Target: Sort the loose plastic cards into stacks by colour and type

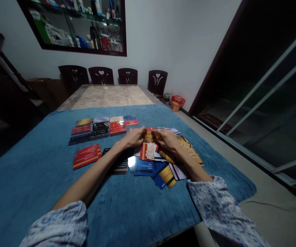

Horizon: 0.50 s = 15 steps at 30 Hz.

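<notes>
Gold card: it is between the two hands [148, 136], over the far part of the heap, with red showing along its far edge; in this dim light it could be one card or a thin stack.
Left hand: curled narrow, fingers on the left edge of the gold card [134, 137].
Right hand: also narrow, fingertips at the card's right edge, so the two hands seem to hold it between them [168, 139].
Heap: blue cards [143, 167] fan out on the near side, with a striped white card [177, 171] beside them; loose gold cards [191, 151] spread around and beyond the right forearm. The heap lies mixed and overlapping.
Black cards: a group partly hidden under the left forearm [120, 167], just beside the blue ones.
Red cards: an overlapping pair or more, left of the black group [87, 156].
Rows: beyond the left forearm, cards lie in neat, close groups, a red one [117, 128] among black, gold, pale and blue.
Done: judging by the layout, the rows look settled, and the red cards fairly tidy.
Left: the heap looks unordered, so the work seems partway, with many cards remaining.
Cloth: blue, under all the cards [127, 212].
Table: its bare far end shows past the cloth [111, 94].
Chairs: dark, lined up at the far end [127, 76].
</notes>
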{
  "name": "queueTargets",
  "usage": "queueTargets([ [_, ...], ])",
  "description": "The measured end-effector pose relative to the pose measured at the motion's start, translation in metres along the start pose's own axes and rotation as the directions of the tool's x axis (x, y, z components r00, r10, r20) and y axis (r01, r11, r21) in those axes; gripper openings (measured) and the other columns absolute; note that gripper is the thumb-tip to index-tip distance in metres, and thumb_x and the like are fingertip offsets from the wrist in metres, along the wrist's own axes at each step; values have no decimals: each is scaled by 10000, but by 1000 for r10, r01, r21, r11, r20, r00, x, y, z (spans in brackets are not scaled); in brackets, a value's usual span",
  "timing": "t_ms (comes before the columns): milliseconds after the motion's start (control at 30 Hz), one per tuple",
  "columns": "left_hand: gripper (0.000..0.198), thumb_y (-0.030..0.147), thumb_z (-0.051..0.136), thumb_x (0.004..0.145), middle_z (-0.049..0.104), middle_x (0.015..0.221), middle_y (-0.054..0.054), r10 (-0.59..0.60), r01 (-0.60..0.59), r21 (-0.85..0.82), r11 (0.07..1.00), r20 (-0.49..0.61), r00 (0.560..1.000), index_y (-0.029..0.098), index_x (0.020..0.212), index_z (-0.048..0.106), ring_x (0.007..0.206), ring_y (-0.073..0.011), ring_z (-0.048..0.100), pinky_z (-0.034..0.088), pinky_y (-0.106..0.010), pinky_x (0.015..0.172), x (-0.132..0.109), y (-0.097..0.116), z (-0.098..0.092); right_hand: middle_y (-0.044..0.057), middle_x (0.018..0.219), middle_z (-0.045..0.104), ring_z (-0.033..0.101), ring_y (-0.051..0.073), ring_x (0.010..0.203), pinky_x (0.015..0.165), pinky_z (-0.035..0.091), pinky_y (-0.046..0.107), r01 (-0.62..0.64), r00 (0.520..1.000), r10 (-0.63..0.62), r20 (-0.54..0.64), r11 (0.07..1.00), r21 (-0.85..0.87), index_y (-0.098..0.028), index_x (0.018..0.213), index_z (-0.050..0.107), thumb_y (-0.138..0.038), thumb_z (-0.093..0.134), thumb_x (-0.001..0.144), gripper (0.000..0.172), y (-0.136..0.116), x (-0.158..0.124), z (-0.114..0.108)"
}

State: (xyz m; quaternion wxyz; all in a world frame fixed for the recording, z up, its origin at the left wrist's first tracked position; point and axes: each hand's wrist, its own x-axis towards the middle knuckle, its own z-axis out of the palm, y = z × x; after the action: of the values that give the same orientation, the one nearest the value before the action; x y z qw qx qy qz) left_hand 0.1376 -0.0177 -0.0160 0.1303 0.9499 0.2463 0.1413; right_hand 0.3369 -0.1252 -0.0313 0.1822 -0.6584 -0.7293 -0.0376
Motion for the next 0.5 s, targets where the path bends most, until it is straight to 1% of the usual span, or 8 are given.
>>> queueTargets([
  [133, 367, 92, 496, 791, 725, 1049, -96, -42, 41, 32, 999, 20, 999, 185, 1139, 566, 954, -260, 688, 490, -378, 840, -1, 6, -3, 119, 1126, 691, 594, 258, 1030, 853, 430, 344, 11, 999, -9, 32, 998, -62, -226, 1415, 586, -255, 593, 924, 491, 1, 1, 3],
  [233, 370, 110, 506, 794, 712, 1088, -109, -66, 65, 32, 997, 21, 998, 183, 1152, 563, 1010, -278, 674, 482, -413, 871, -1, 7, -3, 135, 1169, 648, 548, 279, 1077, 875, 426, 373, 23, 999, -20, 32, 996, -82, -215, 1454, 546, -305, 627, 908, 559, 4, 1, 7],
  [367, 363, 157, 553, 779, 685, 1137, -126, -84, 83, 23, 996, 34, 996, 176, 1142, 565, 1073, -299, 649, 470, -448, 917, -1, 8, -4, 131, 1162, 616, 514, 279, 1047, 891, 420, 399, 40, 999, -40, 7, 997, -64, -209, 1463, 524, -362, 630, 901, 592, 10, 0, 12],
  [500, 343, 208, 589, 772, 661, 1157, -131, -74, 73, 8, 997, 47, 996, 172, 1113, 573, 1083, -308, 633, 467, -465, 936, -2, 8, -5, 125, 1141, 608, 500, 278, 1032, 893, 418, 407, 53, 999, -53, -5, 997, -50, -214, 1470, 511, -368, 625, 905, 596, 10, 0, 11],
])
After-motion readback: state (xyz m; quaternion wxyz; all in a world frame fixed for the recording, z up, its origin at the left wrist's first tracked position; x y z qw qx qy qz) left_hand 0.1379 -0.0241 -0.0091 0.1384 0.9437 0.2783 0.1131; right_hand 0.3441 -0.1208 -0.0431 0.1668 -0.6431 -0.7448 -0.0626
